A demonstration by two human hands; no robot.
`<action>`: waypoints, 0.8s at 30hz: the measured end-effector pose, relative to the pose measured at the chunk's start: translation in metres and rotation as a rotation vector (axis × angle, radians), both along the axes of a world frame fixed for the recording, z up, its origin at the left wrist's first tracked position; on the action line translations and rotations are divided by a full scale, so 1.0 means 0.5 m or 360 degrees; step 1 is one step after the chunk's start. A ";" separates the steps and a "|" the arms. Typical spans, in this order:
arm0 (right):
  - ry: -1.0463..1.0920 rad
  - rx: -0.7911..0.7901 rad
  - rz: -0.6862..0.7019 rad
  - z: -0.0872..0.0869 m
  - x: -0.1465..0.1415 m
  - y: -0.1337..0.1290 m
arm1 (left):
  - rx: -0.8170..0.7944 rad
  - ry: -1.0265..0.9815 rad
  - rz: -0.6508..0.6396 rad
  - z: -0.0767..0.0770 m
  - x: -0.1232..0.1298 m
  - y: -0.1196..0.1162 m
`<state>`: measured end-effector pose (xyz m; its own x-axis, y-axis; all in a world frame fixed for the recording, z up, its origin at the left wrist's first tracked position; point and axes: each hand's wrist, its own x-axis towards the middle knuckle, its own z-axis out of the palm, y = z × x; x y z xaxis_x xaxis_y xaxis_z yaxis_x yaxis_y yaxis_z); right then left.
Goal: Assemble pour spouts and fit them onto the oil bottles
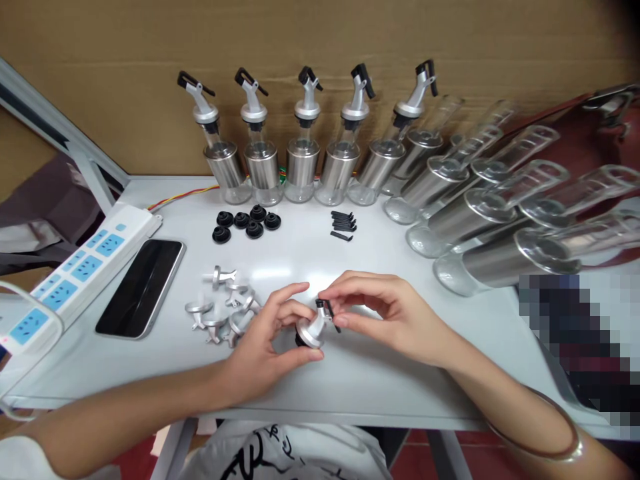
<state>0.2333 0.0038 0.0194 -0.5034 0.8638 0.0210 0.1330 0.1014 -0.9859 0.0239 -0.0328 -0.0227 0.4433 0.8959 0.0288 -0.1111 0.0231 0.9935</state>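
My left hand (270, 337) grips a silver pourer spout (313, 329) by its round base, a black stopper at its underside. The fingers of my right hand (385, 310) close on the black lever (329, 309) at the spout's top. Loose silver spout pieces (215, 330) lie in a pile left of my left hand. Beyond my hands are several black ribbed stoppers (255, 229) and a small stack of black levers (343, 223). Glass bottles with steel sleeves (303, 163) stand in a row at the back, each topped by a pourer.
More sleeved bottles (480, 213) without pourers crowd the right side. On the left, a white power strip (65, 283) with a cable lies beside a black-screened phone (141, 287). Brown cardboard (320, 33) backs the grey table (390, 393). A reddish-brown bag (575, 127) sits behind the right-hand bottles.
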 end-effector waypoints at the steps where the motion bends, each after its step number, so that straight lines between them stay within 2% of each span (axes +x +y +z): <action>1: 0.0019 -0.0027 0.0035 -0.001 0.002 0.001 | 0.0016 0.0011 -0.0014 0.000 -0.001 0.000; 7: 0.0146 -0.0105 0.0203 -0.005 0.016 0.012 | 0.0222 0.0190 -0.0017 -0.005 -0.010 -0.002; 12: 0.0148 -0.0102 0.0208 -0.008 0.017 0.016 | 0.0275 0.0195 -0.0056 -0.012 -0.013 -0.002; 19: 0.0194 -0.0179 0.0081 -0.019 0.005 0.009 | 0.0042 0.0143 0.0017 -0.004 -0.008 -0.002; 24: 0.0340 -0.0255 0.0107 -0.033 -0.001 0.006 | -0.0041 0.0164 0.0071 0.003 -0.004 -0.006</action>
<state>0.2328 0.0069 0.0028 -0.5587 0.8294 -0.0016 -0.0813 -0.0567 -0.9951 0.0219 -0.0359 -0.0214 0.4026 0.9146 -0.0382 -0.0100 0.0462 0.9989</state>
